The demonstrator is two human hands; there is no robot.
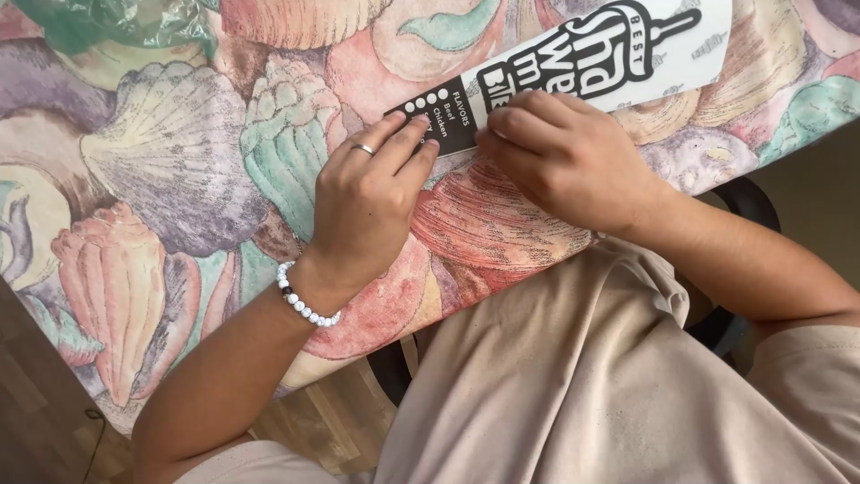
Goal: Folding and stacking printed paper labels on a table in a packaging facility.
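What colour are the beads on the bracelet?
Mostly white, with one dark bead, on the bracelet at the left hand wrist; head view.

left hand (372, 193) | right hand (560, 152) | both pressing paper strip (573, 58) | shell-print tablecloth (161, 170)

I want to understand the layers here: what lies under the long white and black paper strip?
The seashell-patterned tablecloth lies under the paper strip. Both hands, left hand and right hand, cover its near end.

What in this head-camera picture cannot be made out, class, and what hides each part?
- Paper strip: far end cut off by the top edge, head view.
- Strip's near end: partly covered by the left hand and right hand.
- Green plastic: cut off at the top edge.
- Tablecloth: runs past the left edge.
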